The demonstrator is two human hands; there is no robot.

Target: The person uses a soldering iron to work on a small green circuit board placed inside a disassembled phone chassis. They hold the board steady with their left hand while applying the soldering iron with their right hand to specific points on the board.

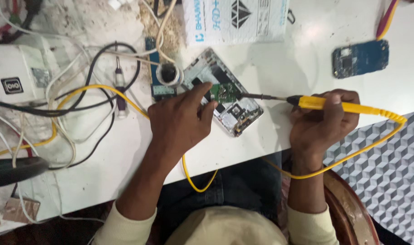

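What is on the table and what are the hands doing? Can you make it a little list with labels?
Left hand: fingers pressing on the opened phone, steadying it
Right hand: holds the yellow soldering iron
Iron tip: pointing at the small green board in the phone
Yellow cord: loops off the table edge
Blue circuit board: lying apart, upper right
White table: tangled wires on the left
White packet: at the top

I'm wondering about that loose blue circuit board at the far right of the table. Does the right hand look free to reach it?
Probably not right away: the right hand is closed around the yellow soldering iron. The white table between it and the blue circuit board looks bare, though.
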